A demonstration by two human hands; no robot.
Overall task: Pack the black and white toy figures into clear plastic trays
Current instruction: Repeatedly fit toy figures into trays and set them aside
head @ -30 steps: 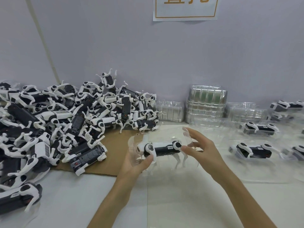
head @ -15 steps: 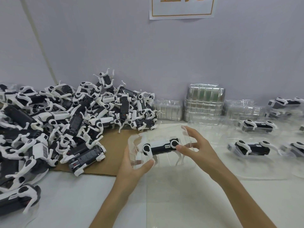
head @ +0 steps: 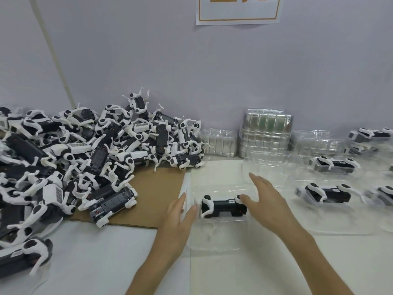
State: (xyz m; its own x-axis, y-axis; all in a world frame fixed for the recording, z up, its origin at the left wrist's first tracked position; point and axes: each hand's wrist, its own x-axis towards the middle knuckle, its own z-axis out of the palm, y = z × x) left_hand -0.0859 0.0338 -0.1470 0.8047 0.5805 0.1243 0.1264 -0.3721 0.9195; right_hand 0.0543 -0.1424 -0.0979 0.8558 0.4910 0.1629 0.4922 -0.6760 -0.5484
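Note:
A black and white toy figure (head: 223,206) lies on its side in a clear plastic tray (head: 221,233) on the white table, in front of me. My left hand (head: 177,222) rests at the tray's left edge with straight fingers. My right hand (head: 265,201) hovers at the tray's right end, fingers spread, its thumb touching the figure's white end. A big heap of loose toy figures (head: 85,158) fills the left side.
Brown cardboard (head: 157,194) lies under the heap's near edge. Stacks of empty clear trays (head: 265,135) stand against the grey wall. Packed trays with figures (head: 327,193) lie at the right, more behind them (head: 336,165). A paper sign (head: 238,9) hangs above.
The tray with the figure was held up in both hands; now it lies flat on the table. Both hands have let go and opened beside it.

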